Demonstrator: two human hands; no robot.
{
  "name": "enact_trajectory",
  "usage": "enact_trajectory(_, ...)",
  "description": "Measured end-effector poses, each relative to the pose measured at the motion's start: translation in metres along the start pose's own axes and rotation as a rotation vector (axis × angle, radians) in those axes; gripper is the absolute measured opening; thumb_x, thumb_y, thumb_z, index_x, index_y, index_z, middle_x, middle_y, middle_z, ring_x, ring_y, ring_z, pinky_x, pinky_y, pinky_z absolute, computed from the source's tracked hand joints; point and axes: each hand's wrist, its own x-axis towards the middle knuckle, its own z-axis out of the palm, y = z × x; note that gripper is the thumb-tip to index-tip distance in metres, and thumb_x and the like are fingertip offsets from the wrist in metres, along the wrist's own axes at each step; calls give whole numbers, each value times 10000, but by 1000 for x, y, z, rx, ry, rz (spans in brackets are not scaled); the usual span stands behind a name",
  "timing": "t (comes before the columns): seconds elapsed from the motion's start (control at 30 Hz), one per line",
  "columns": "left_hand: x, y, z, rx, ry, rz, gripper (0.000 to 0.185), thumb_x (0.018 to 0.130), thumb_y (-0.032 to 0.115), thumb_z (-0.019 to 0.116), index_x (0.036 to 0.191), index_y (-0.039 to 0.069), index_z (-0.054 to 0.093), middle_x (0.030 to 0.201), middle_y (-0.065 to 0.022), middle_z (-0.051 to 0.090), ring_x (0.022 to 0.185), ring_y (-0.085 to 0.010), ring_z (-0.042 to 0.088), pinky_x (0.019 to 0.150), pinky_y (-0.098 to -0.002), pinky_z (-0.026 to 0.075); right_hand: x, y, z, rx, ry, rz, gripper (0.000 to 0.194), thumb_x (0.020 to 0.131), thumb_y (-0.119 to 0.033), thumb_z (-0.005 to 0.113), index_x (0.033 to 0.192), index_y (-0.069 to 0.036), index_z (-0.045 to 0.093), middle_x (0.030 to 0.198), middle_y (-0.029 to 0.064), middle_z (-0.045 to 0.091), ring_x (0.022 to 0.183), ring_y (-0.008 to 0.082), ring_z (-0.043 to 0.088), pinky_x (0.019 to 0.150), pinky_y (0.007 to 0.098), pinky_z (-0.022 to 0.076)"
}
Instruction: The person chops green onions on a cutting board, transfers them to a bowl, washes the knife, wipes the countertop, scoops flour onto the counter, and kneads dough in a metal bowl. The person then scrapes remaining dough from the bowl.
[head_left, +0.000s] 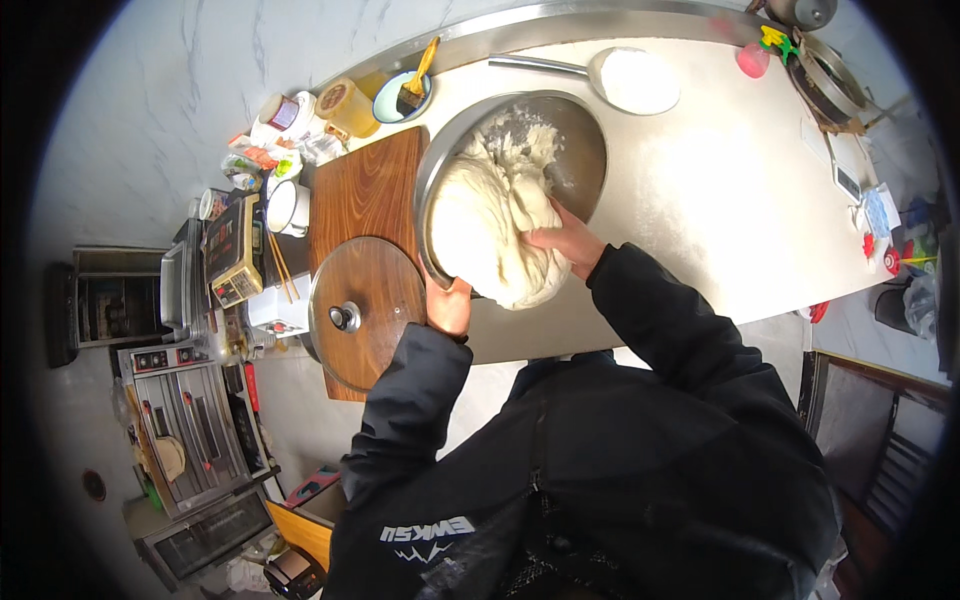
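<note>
A large mass of pale dough (480, 217) hangs over the near rim of a tilted metal bowl (581, 142), and ragged bits cling to the bowl's inside. My right hand (566, 236) grips the dough at its right side, thumb on top. With my left hand (448, 306) I hold the bowl's near left rim; part of the fingers is hidden by the bowl. Just left of that hand, a round glass lid (367, 311) with a black knob lies on a brown wooden board (367, 180).
A floured worktop (712, 195) extends to the right. Behind the bowl lies a long-handled pan of white powder (637, 81). A brush (420, 75) stands in a blue-rimmed bowl (384, 101). Chopsticks (281, 266) and a white mug (288, 208) are at the left; a pink spray bottle (753, 60) stands far right.
</note>
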Motion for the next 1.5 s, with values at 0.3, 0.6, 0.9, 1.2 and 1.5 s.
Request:
enact_trajectory(0.3, 7, -3, -29, 211, -187, -240, 277, 827, 54, 494, 1069, -50, 581, 963, -66, 625, 856, -186, 586, 730, -303, 467, -26, 36, 18, 914, -24, 93, 392, 948, -261, 399, 1211, 7, 512, 1144, 139, 620, 1025, 227, 619, 958, 344, 463)
enact_trajectory(0.6, -9, -9, 3, 306, -78, -390, 305, 834, 68, 539, 1119, -35, 576, 1002, -113, 632, 807, -194, 631, 637, -309, 524, -44, 54, 20, 1057, -10, -110, 492, 968, -391, 343, 1289, -40, 469, 1277, 139, 541, 1163, 280, 531, 1019, 443, 409)
enact_trajectory(0.9, 29, -77, 48, -45, -234, -156, 401, 890, 98, 588, 1264, -11, 495, 1215, -133, 582, 1117, -231, 550, 932, -324, 431, -42, 15, 32, 1078, 31, -212, 451, 970, -346, 366, 1299, -54, 461, 1263, 114, 555, 1158, 253, 539, 995, 384, 433)
enact_trajectory(1.2, 33, -45, 81, -17, -275, -17, 453, 883, 143, 609, 1292, 7, 471, 1259, -128, 555, 1150, -230, 527, 958, -340, 419, -87, -36, 45, 991, -21, -189, 472, 963, -383, 351, 1298, -73, 470, 1236, 97, 571, 1112, 264, 567, 945, 388, 463)
enact_trajectory(1.5, 5, 89, 177, 441, 167, 606, 692, 875, 312, 605, 1442, 110, 264, 1464, -76, 327, 1346, -221, 304, 1135, -346, 160, -88, -51, 72, 918, -27, -55, 446, 958, -381, 400, 1266, -72, 492, 1190, 70, 593, 1087, 230, 579, 921, 376, 480)
